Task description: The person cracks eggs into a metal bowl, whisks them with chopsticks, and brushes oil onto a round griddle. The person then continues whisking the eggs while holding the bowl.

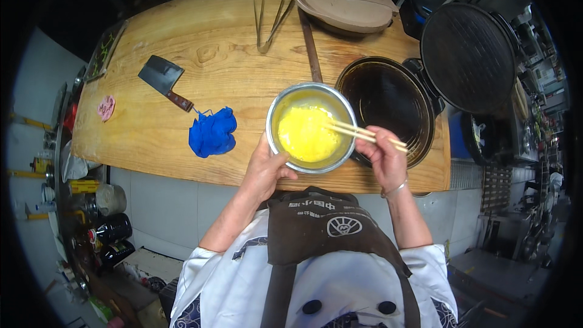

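My left hand (268,168) grips the near left rim of a round metal bowl (271,134), thumb over the edge. Bright yellow beaten egg (303,134) with bubbles covers the bowl's bottom. In my right hand (385,157) is a pair of wooden chopsticks (366,134), whose tips dip into the egg from the right. Just beyond that hand, a dark round pan (387,95) of an electric griddle stands with its interior bare; its black lid (469,57) is raised to the right. The bowl hides part of a brown wooden stick (310,48).
On the wooden table (218,73) lie a cleaver (161,75), a crumpled blue cloth or glove (212,132), a small pink bundle (106,108) and metal tongs (268,29). A beige lidded pan (348,2) occupies the far edge. A tray with green sprigs (105,50) sits at the left.
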A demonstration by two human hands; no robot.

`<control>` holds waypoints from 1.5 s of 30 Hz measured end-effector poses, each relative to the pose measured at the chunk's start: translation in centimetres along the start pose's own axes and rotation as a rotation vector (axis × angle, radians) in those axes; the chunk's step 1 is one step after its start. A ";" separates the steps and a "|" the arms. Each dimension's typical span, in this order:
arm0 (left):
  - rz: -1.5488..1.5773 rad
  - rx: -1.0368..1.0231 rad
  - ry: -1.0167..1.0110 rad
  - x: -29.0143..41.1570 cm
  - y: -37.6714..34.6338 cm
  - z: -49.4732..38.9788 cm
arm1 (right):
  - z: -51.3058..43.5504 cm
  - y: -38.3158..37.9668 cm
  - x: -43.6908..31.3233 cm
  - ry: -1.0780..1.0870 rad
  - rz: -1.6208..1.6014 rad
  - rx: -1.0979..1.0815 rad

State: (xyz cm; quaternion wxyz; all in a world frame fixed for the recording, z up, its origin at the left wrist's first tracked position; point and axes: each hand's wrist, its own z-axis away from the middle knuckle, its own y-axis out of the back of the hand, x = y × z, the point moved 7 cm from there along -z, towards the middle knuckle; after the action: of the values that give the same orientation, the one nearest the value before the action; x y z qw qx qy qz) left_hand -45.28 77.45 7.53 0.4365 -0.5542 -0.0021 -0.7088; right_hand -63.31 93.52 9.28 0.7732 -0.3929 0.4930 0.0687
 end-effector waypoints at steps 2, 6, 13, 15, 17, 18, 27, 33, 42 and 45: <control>0.008 0.009 0.005 0.1 0.2 -0.1 | 0.1 -0.5 0.8 -0.097 -0.019 -0.062; -0.005 0.011 0.019 0.1 0.3 0.0 | 0.0 -0.1 0.5 -0.047 -0.034 -0.012; 0.026 -0.022 0.027 0.0 0.1 -0.2 | -0.3 0.2 0.2 -0.014 0.026 0.007; 0.024 -0.030 0.020 0.0 0.1 -0.5 | -0.2 -0.2 1.4 -0.191 0.062 -0.029; -0.002 0.013 0.020 -0.1 0.5 -0.5 | -0.2 -0.8 0.2 -0.043 -0.028 -0.099; 0.013 -0.002 0.008 -0.1 0.4 -0.5 | -0.3 -0.3 0.1 -0.023 -0.011 -0.030; 0.014 0.036 0.002 -0.8 0.9 -0.3 | -0.3 -1.0 -0.7 -0.026 0.152 -0.008; -0.006 -0.005 0.071 -0.6 1.9 -0.2 | -1.2 -1.4 -6.5 0.148 0.368 -0.003; -0.004 -0.058 0.084 0.0 1.8 -0.3 | -1.8 -1.7 -1.7 -0.123 0.252 -0.150; -0.017 -0.050 0.080 0.2 1.9 -0.2 | -1.8 -1.5 -0.8 -0.130 0.140 -0.183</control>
State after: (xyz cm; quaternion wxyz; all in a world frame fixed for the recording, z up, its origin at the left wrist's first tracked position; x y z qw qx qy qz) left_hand -44.28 76.02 6.73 0.4163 -0.5362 0.0286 -0.7337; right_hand -64.23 91.46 10.36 0.7577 -0.4212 0.4598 0.1922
